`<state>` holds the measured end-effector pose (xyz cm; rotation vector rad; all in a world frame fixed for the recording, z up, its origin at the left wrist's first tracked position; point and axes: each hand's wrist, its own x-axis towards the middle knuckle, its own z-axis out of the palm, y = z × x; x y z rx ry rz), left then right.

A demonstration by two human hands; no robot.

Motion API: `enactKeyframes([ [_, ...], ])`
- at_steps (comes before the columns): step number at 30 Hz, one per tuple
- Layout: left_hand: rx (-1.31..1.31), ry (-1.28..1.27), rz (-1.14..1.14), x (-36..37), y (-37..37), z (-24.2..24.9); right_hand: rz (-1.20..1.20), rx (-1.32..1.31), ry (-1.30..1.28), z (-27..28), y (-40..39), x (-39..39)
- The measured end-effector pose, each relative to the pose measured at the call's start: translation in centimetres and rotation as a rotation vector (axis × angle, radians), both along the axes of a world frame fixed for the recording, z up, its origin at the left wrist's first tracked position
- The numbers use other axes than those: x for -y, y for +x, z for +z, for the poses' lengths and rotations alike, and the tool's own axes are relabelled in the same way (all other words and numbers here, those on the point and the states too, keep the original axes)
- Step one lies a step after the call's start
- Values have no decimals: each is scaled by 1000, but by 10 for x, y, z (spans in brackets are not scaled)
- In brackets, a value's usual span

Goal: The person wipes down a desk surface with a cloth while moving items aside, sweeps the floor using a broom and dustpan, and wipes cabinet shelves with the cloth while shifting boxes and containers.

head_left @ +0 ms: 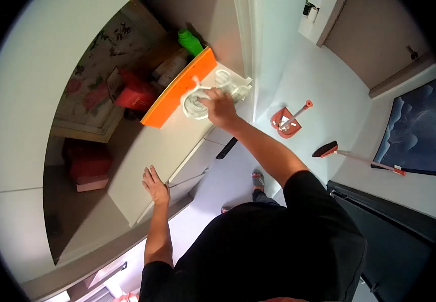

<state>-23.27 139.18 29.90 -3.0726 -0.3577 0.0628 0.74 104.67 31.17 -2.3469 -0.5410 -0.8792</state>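
My right hand (221,107) reaches out over the far end of the cream cabinet top (165,138). Its fingers are closed on a whitish round-rimmed item (195,104) that looks crumpled inside; its exact kind I cannot make out. Just beyond the knuckles are more white pieces (222,77), one of them ring-shaped, partly hidden by the hand. Nearer to me, my left hand (156,186) lies flat on the front part of the cabinet top, fingers spread, holding nothing.
An orange board (179,88) stands along the cabinet top, with a green bottle (190,42) and a red bag (136,91) behind it. Red boxes (91,166) sit in the niche. On the floor are a red dustpan (285,123) and a broom (325,150).
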Motion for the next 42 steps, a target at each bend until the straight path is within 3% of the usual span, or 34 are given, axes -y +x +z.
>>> enactKeyframes([
  [2,-4,8,7,-2,1,1,-36,-47,-220,-9,8,13],
  [3,9,2,-11,-2,4,2,-182,-191,-345,-30,23,28],
  [6,41,-40,-2,1,-3,1,-102,-68,-150,-30,1,114],
  [7,44,-53,12,1,0,1,-175,-279,-106,-42,-11,126],
  [8,47,-63,28,0,3,2,-325,-449,-286,-97,-9,151],
  [9,24,-55,35,-1,3,3,-372,-853,-12,-65,-35,167],
  [10,5,-51,50,1,3,4,-454,-1031,239,-84,-51,189],
  [12,40,-54,55,0,4,1,-578,-789,135,-141,-93,209],
  [14,53,-58,51,-1,3,-1,-484,-1002,437,-63,-132,164],
  [17,-21,-100,88,7,3,27,-303,-885,543,-90,-155,123],
  [19,-48,-182,84,11,0,42,-225,-1050,890,-39,-170,77],
  [22,-30,-199,55,18,0,29,98,-1063,1600,11,-188,17],
  [24,273,-449,-149,49,-25,-16,426,-1106,1760,35,-195,-8],
  [26,44,-1146,-97,98,-62,-8,469,-1318,2055,17,-200,-26],
  [28,-213,-1795,234,136,-88,1,561,-1367,2085,30,-221,-52],
  [29,-155,-1947,230,142,-97,-5,557,-1443,2090,30,-232,-64],
  [30,-110,-1891,231,141,-102,-4,562,-1523,2088,27,-243,-74],
  [32,4,-1770,228,123,-101,6,536,-1513,1844,-7,-267,-96],
  [34,101,-1821,434,102,-97,11,398,-1429,1235,-26,-288,-130],
  [36,187,-1688,384,79,-111,16,537,-1312,668,-17,-295,-141],
  [37,149,-1427,258,55,-120,-12,622,-1283,600,-19,-298,-144],
  [39,305,-1326,212,10,-122,-43,725,-1157,552,1,-309,-148],
  [40,399,-1242,227,-10,-113,-43,738,-1060,575,22,-318,-150],
  [42,596,-1117,355,-55,-85,-15,652,-1166,496,50,-328,-139],
])
